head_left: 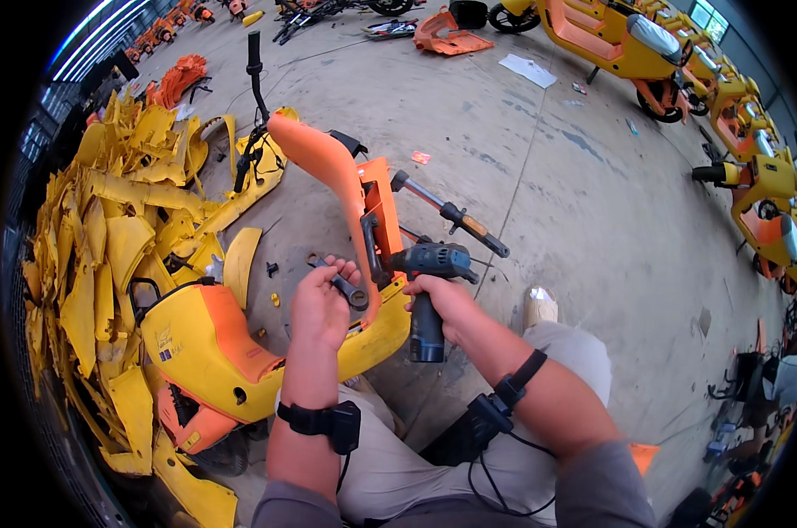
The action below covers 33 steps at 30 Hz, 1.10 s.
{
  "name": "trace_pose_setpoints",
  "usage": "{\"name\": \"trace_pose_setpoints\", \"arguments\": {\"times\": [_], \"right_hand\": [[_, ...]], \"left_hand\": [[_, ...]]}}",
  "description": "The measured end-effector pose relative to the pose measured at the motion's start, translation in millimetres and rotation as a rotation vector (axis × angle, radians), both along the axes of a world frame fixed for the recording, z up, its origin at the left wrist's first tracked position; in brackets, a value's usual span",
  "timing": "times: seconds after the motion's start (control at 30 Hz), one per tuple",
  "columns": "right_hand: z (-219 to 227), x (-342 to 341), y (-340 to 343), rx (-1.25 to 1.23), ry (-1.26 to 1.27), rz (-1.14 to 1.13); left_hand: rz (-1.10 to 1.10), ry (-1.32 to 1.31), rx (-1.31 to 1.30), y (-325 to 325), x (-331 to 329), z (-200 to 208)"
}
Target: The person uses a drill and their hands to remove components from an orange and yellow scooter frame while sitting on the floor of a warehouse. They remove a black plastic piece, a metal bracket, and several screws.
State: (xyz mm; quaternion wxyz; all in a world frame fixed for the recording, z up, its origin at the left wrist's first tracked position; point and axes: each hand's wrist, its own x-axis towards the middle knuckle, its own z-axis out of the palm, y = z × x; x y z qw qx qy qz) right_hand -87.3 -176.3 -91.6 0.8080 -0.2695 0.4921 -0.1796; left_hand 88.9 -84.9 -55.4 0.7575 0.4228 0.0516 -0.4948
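Note:
My left hand (319, 308) is closed around a dark metal ring wrench (350, 290), whose ring end points toward the scooter. My right hand (447, 304) grips a blue-black cordless drill (426, 330) by its handle. The drill's front end is up against the orange front panel (382, 211) of a partly stripped yellow-and-orange scooter (213, 334). The scooter leans over in front of me, its handlebar (256, 79) far off and its fork legs (473, 229) sticking out to the right. Where the drill's tip meets the scooter is hard to make out.
A big heap of yellow plastic panels (90, 255) lies at the left. Small loose parts (272, 268) sit on the concrete floor (521, 167) beside the scooter. Rows of parked scooters (627, 44) stand at the right. An orange panel (451, 35) lies far ahead.

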Motion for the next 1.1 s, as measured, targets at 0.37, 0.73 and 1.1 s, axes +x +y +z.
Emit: {"name": "trace_pose_setpoints", "arguments": {"times": [0.37, 0.73, 1.1], "right_hand": [[-16.5, 14.0, 5.0, 0.070, -0.112, -0.086], [-41.4, 0.4, -15.8, 0.060, -0.205, 0.036], [-15.9, -5.2, -3.2, -0.014, -0.064, 0.015]], "left_hand": [[-0.027, -0.071, 0.050, -5.8, -3.0, -3.3], [-0.091, -0.097, 0.056, -0.2, -6.0, -4.5], [-0.061, -0.130, 0.070, -0.3, -1.2, -1.3]]}}
